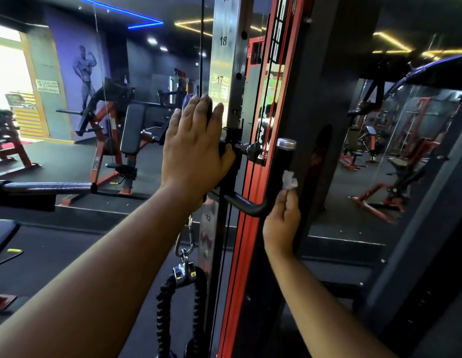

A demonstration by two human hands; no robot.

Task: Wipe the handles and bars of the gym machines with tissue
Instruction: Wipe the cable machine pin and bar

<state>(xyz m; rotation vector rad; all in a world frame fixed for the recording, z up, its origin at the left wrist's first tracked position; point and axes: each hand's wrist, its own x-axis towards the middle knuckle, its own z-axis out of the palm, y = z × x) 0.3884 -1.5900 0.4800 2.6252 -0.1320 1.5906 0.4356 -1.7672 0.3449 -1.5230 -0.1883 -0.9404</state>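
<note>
Here, tissue [289,180] against black handle [281,174].

A single wide-angle view from the person's head looks forward and slightly down along both outstretched forearms. It sits close to the upright post [226,73] of a cable machine, which fills the middle of the frame from top to bottom. The left hand [193,148] and right hand [281,223] lie near the centre. Farther off, the gym floor [69,166] stretches away on the left, and straight lines bow toward the edges
</note>
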